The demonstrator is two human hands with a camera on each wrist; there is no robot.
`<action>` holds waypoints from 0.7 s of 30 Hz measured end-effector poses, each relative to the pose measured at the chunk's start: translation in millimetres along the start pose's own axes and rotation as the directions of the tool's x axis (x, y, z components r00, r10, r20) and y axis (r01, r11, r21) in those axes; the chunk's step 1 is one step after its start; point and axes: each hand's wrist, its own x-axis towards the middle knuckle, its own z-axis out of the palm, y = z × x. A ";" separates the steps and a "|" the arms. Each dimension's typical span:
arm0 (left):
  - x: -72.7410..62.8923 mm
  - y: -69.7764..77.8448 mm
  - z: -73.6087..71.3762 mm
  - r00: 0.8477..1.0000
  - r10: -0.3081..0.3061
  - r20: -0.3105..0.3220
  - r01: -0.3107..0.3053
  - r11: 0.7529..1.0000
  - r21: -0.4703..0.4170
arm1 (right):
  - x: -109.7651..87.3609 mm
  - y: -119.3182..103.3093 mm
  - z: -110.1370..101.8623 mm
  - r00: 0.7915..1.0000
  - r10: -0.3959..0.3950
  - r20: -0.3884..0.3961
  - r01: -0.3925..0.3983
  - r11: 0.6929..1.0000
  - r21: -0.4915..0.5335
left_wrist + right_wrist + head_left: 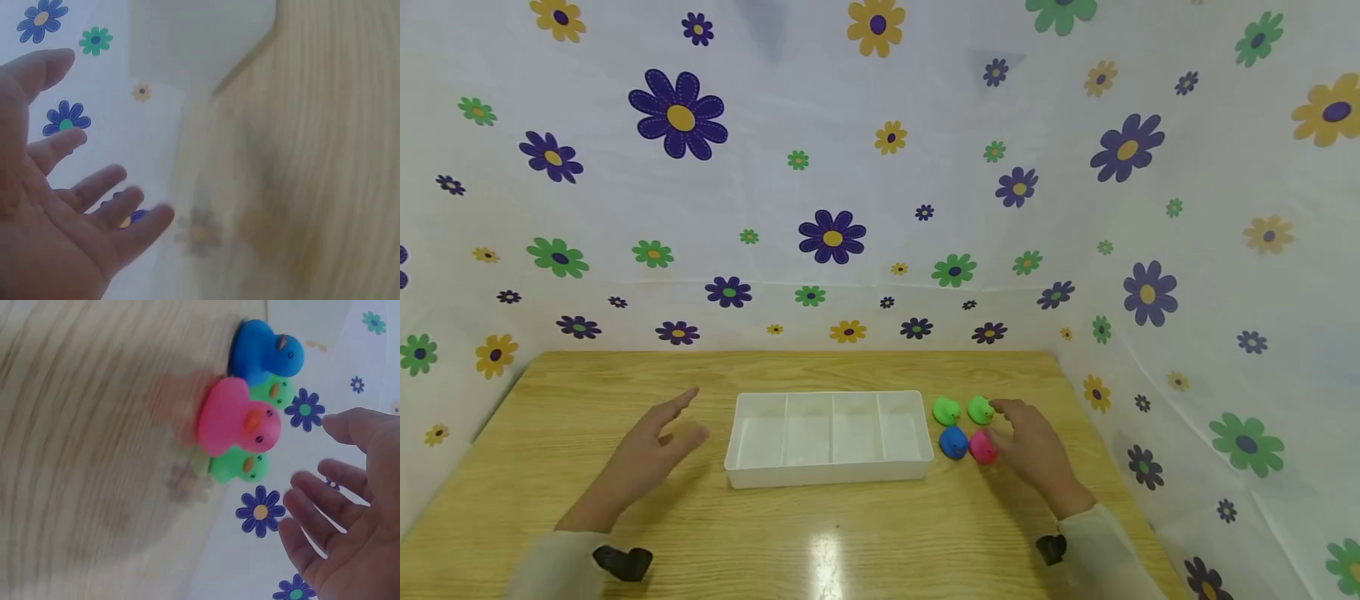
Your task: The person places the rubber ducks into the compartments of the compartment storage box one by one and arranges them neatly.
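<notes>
Two green rubber ducks (947, 411), a blue rubber duck (953, 442) and a pink rubber duck (982, 447) stand grouped on the table, right of a white tray. Over the right side of this group hovers my right hand (1033, 446), fingers relaxed and apart, holding nothing. The right wrist view shows a gap between that hand and the pink duck (240, 419). The white divided tray (827, 479) lies in the middle with bare compartments. To its left, my left hand (651, 454) is held above the table, palm toward the tray, fingers spread and holding nothing.
The wooden table (737, 542) reaches back to a white sheet (760, 183) printed with flowers, which also hangs along both sides. Each wrist wears a dark strap-like device (623, 563).
</notes>
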 end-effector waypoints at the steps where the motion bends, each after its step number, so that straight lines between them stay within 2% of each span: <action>1: -1.0 2.0 3.6 1.000 -0.013 0.013 0.013 0.998 -0.062 | -0.8 -3.5 -0.6 1.000 0.000 0.020 0.000 1.000 0.006; 4: -4.5 5.7 13.9 0.998 -0.048 0.040 0.056 0.969 -0.239 | -2.7 -11.0 0.7 0.998 -0.014 0.065 0.012 1.000 0.022; 8: -6.6 3.5 26.8 0.995 -0.070 0.065 0.090 0.915 -0.393 | -3.6 -16.2 6.3 0.996 -0.038 0.081 0.036 0.999 0.019; 14: -6.8 -3.9 43.0 0.992 -0.049 0.116 0.100 0.864 -0.494 | -1.8 -20.4 15.4 0.994 -0.037 0.106 0.040 0.999 -0.018; 21: -6.3 -10.3 55.0 0.992 -0.055 0.110 0.103 0.862 -0.496 | 0.9 -21.4 23.8 0.988 -0.017 0.155 0.024 0.999 -0.046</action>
